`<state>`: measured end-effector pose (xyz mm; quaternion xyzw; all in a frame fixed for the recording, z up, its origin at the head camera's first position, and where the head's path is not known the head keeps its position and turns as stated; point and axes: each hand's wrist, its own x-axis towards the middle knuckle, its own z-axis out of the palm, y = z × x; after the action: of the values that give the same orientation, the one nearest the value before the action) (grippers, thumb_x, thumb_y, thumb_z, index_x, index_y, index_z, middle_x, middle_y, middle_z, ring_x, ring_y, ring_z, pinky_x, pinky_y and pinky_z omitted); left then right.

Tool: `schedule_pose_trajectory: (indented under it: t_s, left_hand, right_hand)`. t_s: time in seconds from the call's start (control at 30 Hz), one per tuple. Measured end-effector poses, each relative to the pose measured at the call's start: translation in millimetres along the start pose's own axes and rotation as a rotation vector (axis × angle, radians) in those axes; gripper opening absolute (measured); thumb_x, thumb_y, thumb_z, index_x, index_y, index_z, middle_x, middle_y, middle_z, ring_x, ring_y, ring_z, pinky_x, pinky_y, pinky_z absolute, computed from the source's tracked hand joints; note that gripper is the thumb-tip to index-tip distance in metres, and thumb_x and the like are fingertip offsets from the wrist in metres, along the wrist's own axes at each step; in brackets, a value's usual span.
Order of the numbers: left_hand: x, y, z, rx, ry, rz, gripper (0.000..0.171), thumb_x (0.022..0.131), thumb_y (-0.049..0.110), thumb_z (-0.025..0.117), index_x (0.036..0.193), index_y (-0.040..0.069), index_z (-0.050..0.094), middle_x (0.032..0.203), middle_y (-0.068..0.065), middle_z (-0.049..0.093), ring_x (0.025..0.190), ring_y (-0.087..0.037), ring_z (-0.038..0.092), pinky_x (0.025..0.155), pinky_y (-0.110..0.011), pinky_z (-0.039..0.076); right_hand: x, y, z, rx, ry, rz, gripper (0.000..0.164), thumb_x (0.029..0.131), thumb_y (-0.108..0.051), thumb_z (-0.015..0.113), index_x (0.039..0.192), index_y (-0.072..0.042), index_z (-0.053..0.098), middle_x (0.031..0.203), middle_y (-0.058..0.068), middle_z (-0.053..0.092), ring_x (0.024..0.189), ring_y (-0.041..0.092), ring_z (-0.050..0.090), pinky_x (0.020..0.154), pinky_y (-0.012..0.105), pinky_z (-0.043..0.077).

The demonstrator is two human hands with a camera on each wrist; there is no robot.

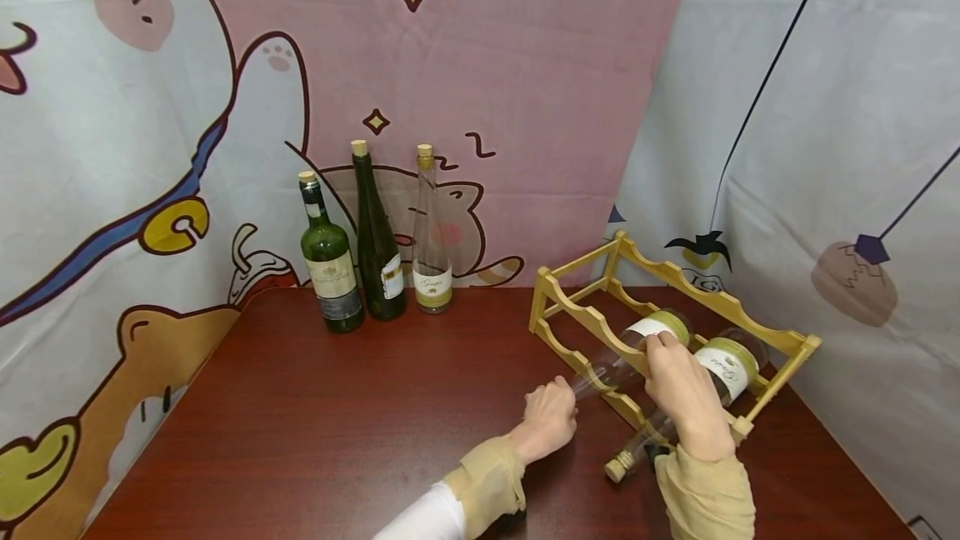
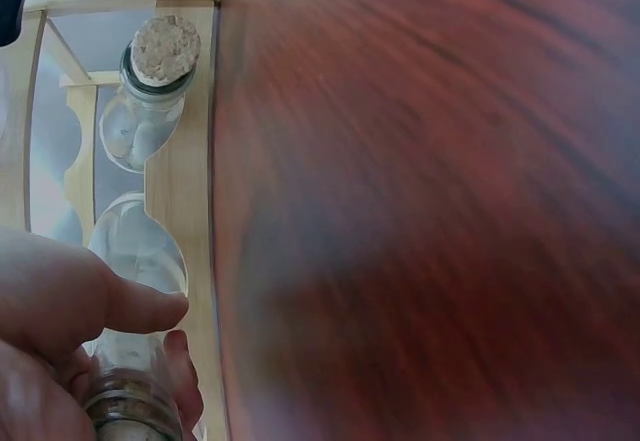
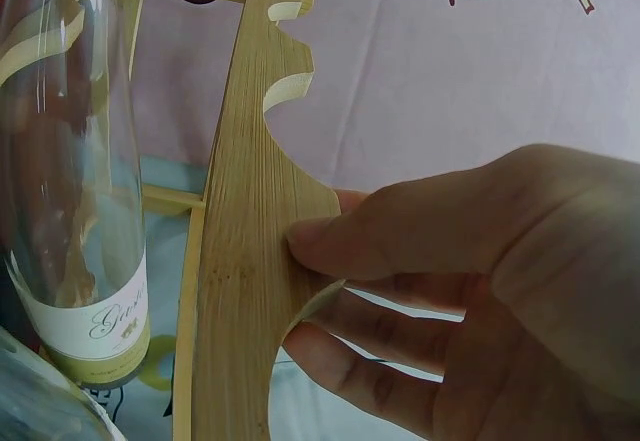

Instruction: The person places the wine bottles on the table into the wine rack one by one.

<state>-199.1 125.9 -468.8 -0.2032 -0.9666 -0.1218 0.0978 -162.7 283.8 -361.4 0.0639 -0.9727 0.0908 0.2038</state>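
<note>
A wooden wine rack point(image 1: 592, 319) stands at the right of the table, with two clear bottles lying in its lower row. My left hand point(image 1: 550, 419) grips the neck of the clear bottle point(image 1: 615, 369) nearer the rack's middle; its labelled base points to the back. Beside it, to the right, lies the other clear bottle point(image 1: 726, 367), its cork point(image 2: 165, 51) sticking out past the front rail. In the right wrist view, my right hand point(image 3: 430, 271) pinches the rack's wavy upper rail point(image 3: 240, 251), thumb on one face and fingers behind.
Three corked bottles stand upright at the back left: a green bottle point(image 1: 330, 273), a dark slim bottle point(image 1: 378, 244) and a clear bottle point(image 1: 432, 261). A cartoon-printed cloth point(image 1: 525, 65) hangs behind and beside the dark red table point(image 1: 360, 407).
</note>
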Motion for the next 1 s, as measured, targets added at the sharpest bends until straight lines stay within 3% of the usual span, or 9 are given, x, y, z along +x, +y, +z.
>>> schedule_pose_trajectory:
  t_s: [0.53, 1.0]
  left_hand:
    - [13.8, 13.9, 12.3, -0.001, 0.044, 0.009, 0.022, 0.079, 0.024, 0.071, 0.081, 0.014, 0.051, 0.065, 0.000, 0.063, 0.060, -0.016, 0.065, 0.049, -0.027, 0.047]
    - [22.0, 22.9, 17.2, -0.038, 0.017, -0.002, 0.022, 0.083, 0.025, 0.070, 0.081, 0.012, 0.052, 0.068, -0.002, 0.064, 0.060, -0.017, 0.065, 0.050, -0.027, 0.048]
  right_hand:
    - [0.2, -0.5, -0.7, 0.008, -0.016, 0.013, 0.023, 0.067, 0.012, 0.065, 0.088, 0.006, 0.058, 0.081, 0.018, 0.055, 0.066, 0.033, 0.058, 0.056, 0.045, 0.045]
    - [-0.3, -1.3, -0.5, 0.008, -0.020, 0.020, 0.026, 0.068, 0.012, 0.064, 0.093, 0.007, 0.061, 0.085, 0.019, 0.057, 0.069, 0.033, 0.059, 0.058, 0.046, 0.047]
